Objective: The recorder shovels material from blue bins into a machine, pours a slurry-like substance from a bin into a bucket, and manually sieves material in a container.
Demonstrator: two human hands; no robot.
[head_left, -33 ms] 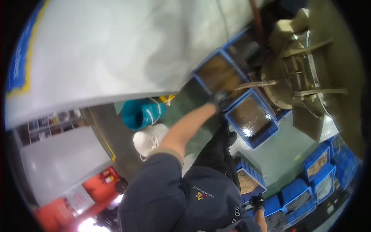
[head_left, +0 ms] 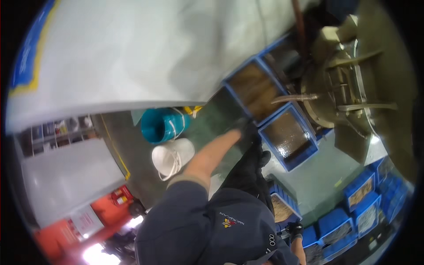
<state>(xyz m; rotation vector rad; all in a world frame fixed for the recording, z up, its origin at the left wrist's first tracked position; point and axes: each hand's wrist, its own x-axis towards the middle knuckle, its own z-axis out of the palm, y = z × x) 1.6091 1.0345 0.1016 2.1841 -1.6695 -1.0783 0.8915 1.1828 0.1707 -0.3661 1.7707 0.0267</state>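
My left hand [head_left: 247, 128], in a dark glove, is stretched forward beside the near corner of a blue bin of brown murky water [head_left: 287, 132]. Motion smears its fingers, so their pose is unclear. Just beyond it stands another blue bin with brown liquid [head_left: 254, 88]. Low on the right, my right hand [head_left: 294, 229], also dark-gloved, hangs by the end of a blue bin of tan material [head_left: 283, 207]. Its fingers are too small and dark to read, and whether it touches that bin cannot be told.
A teal bucket [head_left: 163, 126] and a white bucket [head_left: 172, 157] stand on the floor to the left. A large machine with a round drum [head_left: 340, 88] and a hose [head_left: 296, 98] is at far right. Several blue bins [head_left: 338, 223] line the lower right. A big pale panel [head_left: 132, 53] fills the upper left.
My left hand has drawn back slightly toward me and left, away from the bins' meeting corner. The right hand stays about where it was.
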